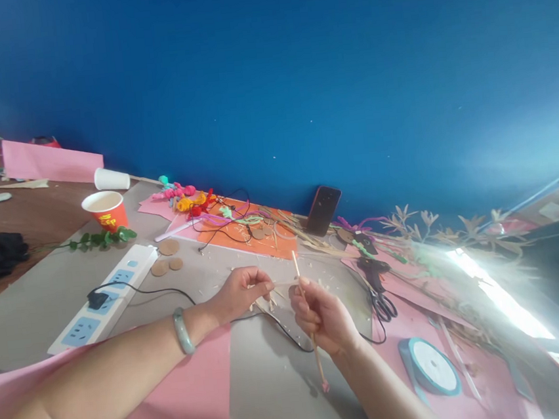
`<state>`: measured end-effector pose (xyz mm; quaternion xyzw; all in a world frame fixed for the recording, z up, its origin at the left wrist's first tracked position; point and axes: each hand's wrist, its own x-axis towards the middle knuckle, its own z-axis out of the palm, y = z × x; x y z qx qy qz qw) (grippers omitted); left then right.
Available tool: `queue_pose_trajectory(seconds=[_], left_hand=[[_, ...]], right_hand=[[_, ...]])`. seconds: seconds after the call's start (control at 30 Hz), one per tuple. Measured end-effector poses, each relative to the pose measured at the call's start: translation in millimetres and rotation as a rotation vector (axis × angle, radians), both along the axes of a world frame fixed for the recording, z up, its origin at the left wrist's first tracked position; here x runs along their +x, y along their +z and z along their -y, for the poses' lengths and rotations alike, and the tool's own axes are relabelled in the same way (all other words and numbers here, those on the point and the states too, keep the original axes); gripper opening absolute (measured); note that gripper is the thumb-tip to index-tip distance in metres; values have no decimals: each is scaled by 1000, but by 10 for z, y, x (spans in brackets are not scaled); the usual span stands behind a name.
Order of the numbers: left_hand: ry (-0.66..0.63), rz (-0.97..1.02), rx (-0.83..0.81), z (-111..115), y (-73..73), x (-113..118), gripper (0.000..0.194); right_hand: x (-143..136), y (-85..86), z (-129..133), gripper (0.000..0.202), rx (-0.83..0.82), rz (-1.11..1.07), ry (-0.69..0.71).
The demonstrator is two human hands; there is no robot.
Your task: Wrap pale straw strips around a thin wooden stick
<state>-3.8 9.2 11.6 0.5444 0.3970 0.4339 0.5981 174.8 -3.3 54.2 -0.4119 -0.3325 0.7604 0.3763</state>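
- Right of the power strip (107, 306), the grey cover (277, 387) offers bare room below the hands; small pale scraps litter the part beyond them.
- On the strip's near side, a pink sheet (198, 392) fills most of the space, its right edge ending below the left hand (243, 293).
- Past the strip's far end, an orange sheet (275, 239) and the blue wall (268, 92) close off the reach.
- Far right of the strip, scissors (383, 305) and a ribbon roll (436, 367) crowd the right forearm's outer side.
- The left arm reaches in across the pink sheet just right of the strip, thumb and fingertips drawn together; I cannot tell what they pinch.
- The right hand (322, 316), farther right of the strip, curls around a thin stick (318, 360), which stands nearly upright, pinkish tip down.
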Motion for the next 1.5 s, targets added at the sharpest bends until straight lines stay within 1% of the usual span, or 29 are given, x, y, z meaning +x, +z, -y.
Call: queue_pose_trajectory(seconds=[0.1,0.2,0.27,0.33,0.37,0.47,0.53,0.63,0.73,0.87,1.0,1.13,1.3,1.4,1.5], left_hand=[[7,18,-10,-8,-31,0,27],[53,64,-32,-11,-58,3,26],[64,90,-32,-7,-52,2,26],[63,99,-32,0,-30,-1,26],[63,98,-37,3,-18,-2,26],[85,86,-43,8,1,7,25],[93,82,-17,9,-7,22,23],[82,80,14,14,-33,44,22],[79,46,15,22,-51,52,21],[75,1,31,26,-61,54,20],[49,13,31,25,-62,57,16],[48,22,42,35,-30,56,16],[50,20,53,33,-7,47,19],[49,22,36,7,-35,30,21],[74,43,-16,-17,-80,11,21]], right_hand=[[56,70,-26,35,33,-48,-48],[114,125,-70,31,92,-83,-133],[121,110,-99,32,119,-24,-192],[87,42,-112,34,119,82,-211],[57,-4,-108,34,124,125,-203],[-49,-142,-55,32,133,189,-71],[-106,-202,-8,32,166,236,-3],[-154,-241,38,36,207,315,-1],[-170,-243,46,40,197,353,-24],[-173,-213,43,39,149,315,-16],[-161,-172,46,37,47,237,9],[-144,-168,37,35,-36,146,42],[-124,-170,23,32,-73,60,55],[-67,-74,28,34,-44,12,11],[46,98,15,32,12,-47,-47]])
